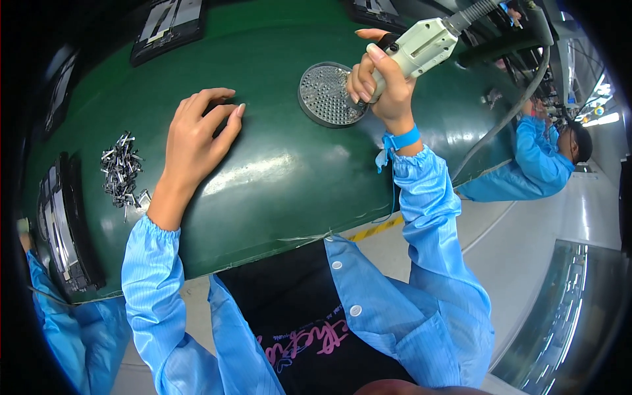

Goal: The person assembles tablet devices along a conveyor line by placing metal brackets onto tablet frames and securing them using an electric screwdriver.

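My right hand (395, 89) is wrapped round a cream-coloured electric screwdriver (426, 45), a ribbed cable sleeve running from its top. Its lower end points at a round metal dish (322, 95) full of small holes; small bits, perhaps screws, lie at the dish's right side. The tool's tip is hidden by my fingers. On the green mat rests my left hand (192, 131), fingers loosely bent and thumb apart, with nothing visible in it. A heap of small metal pieces (120, 164) lies to the left of that hand.
Black rectangular units (62, 224) lie along the left edge, with another flat unit (168, 29) at the far left. A grey cable (503, 115) curves down the right side of the green table (263, 210). A co-worker in blue (543, 158) sits at right; another blue sleeve shows at left.
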`<state>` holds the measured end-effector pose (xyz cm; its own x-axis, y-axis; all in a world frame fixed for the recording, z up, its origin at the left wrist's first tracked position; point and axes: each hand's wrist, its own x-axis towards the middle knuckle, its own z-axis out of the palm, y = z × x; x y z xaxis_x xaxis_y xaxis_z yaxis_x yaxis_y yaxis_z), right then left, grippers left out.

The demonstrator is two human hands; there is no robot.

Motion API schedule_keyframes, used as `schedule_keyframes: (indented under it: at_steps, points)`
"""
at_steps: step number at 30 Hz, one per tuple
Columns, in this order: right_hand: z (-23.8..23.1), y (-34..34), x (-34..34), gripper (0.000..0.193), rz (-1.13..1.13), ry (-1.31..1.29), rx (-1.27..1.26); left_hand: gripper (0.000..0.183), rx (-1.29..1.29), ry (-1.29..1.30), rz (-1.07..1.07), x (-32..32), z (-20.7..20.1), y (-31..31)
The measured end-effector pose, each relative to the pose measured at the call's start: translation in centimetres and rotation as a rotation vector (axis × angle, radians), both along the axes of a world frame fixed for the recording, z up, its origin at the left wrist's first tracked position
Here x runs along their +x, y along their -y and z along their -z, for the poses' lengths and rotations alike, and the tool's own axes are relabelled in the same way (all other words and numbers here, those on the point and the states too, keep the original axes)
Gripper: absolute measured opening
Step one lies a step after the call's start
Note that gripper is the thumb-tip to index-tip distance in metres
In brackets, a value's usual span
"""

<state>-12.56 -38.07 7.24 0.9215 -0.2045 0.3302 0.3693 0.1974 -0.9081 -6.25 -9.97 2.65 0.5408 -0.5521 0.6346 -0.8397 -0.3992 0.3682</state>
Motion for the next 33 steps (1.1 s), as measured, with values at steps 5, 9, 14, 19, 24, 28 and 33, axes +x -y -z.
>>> schedule_keyframes:
  at_steps: [5,9,14,19,24,28,33]
  points:
    - [0.2,-1.1,-0.2,0.029,-0.013,-0.03,0.03,0.009,0.002,0.003,0.028,0.0,-0.3,-0.7]
    - [-0.8,-0.4,-0.5,0.024,0.01,-0.013,0.059,0.008,-0.023,0.017,0.053,0.3,-1.6,0.3]
    - [-1.0,-1.0,-0.3,0.011,0.121,-0.072,-0.049,0.006,-0.027,0.01,0.042,0.5,-1.0,-0.1]
    - [-0.7,-0.3,0.0,0.011,-0.038,-0.034,0.081,0.006,-0.007,-0.021,0.006,-0.2,-1.6,0.2]
    - [-1.8,0.5,-1.1,0.014,0.045,-0.061,0.024,0.029,-0.213,-0.21,-0.043,-0.6,-3.1,2.9]
    - [-1.9,-0.1,-2.0,0.012,0.022,-0.007,0.017,0.033,-0.176,-0.183,0.017,2.9,-3.2,7.4]
    - [-0.9,-0.1,-2.0,0.012,0.007,-0.07,0.062,0.042,-0.141,-0.433,-0.113,13.2,-0.5,17.9]
